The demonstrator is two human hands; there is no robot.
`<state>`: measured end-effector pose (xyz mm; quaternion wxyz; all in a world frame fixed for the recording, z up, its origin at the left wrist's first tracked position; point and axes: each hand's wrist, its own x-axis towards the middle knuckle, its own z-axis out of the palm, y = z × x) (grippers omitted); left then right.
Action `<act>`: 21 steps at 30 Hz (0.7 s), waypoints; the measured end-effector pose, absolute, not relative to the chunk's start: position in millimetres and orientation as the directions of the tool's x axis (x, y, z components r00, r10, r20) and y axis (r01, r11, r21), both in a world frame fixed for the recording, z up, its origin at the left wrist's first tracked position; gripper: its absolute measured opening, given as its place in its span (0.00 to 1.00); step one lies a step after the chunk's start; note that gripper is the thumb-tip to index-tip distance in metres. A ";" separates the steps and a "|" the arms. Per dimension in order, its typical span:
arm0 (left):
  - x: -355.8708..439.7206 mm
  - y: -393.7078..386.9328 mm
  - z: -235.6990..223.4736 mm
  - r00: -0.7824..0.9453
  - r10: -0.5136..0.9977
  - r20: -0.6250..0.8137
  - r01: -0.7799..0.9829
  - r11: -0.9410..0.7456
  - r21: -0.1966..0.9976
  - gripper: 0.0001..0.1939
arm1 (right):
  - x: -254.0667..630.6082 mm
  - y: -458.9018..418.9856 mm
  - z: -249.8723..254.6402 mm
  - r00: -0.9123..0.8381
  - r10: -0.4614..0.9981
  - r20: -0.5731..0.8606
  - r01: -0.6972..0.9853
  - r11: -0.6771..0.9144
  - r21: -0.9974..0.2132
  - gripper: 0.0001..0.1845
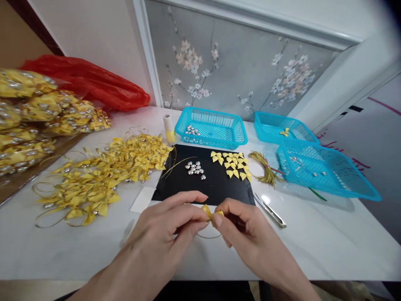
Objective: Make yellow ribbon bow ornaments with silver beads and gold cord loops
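Note:
Between my two hands is a small yellow ribbon bow (207, 210), pinched just in front of the black mat (206, 190). My left hand (171, 228) grips its left side between thumb and index finger. On the other side, the thumb and fingers of my right hand (241, 228) close on the bow. A thin gold cord (209, 237) loops down below it. The fingers cover much of the bow. Silver bells or beads (194, 168) lie in a cluster on the mat, and several yellow bows (234, 163) sit at its right.
Finished-looking yellow bows with cords (125, 163) pile up at left, beside bagged ones (40, 113) and a red bag (90, 81). Blue baskets (213, 144) (332, 188) stand behind and right. Tweezers (272, 213), a gold cord bundle (266, 169) and a thread spool (169, 127) lie around the mat.

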<state>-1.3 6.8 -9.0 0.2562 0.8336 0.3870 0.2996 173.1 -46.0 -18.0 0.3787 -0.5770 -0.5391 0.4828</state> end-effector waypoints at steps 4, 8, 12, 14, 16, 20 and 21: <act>-3.9 8.8 -12.8 0.532 0.805 0.263 0.499 -0.548 0.671 0.11 | 173.5 -46.9 -17.7 -0.048 0.988 -0.147 0.254 -0.130 -0.958 0.15; -5.2 11.4 -12.8 0.559 0.806 0.196 0.475 -0.505 0.721 0.12 | 173.7 -46.2 -17.6 -0.069 0.985 -0.156 0.263 -0.132 -0.956 0.15; -4.0 14.3 -6.2 0.609 0.793 0.033 0.384 -0.331 0.862 0.13 | 174.0 -43.9 -16.9 -0.098 0.987 -0.131 0.294 -0.097 -0.951 0.15; -3.6 16.0 -3.2 0.622 0.780 -0.062 0.359 -0.214 0.908 0.13 | 174.3 -43.2 -17.0 -0.106 0.988 -0.110 0.309 -0.073 -0.948 0.14; -3.9 18.0 -2.0 0.627 0.767 -0.136 0.360 -0.130 0.924 0.11 | 174.4 -43.1 -17.8 -0.110 0.989 -0.099 0.325 -0.058 -0.944 0.13; -4.6 20.6 -3.6 0.618 0.755 -0.219 0.351 -0.015 0.936 0.09 | 173.9 -42.6 -20.9 -0.094 0.993 -0.073 0.357 -0.035 -0.933 0.13; -4.4 20.5 -4.2 0.614 0.757 -0.223 0.339 0.003 0.941 0.09 | 173.5 -42.2 -21.5 -0.086 0.994 -0.063 0.365 -0.027 -0.930 0.13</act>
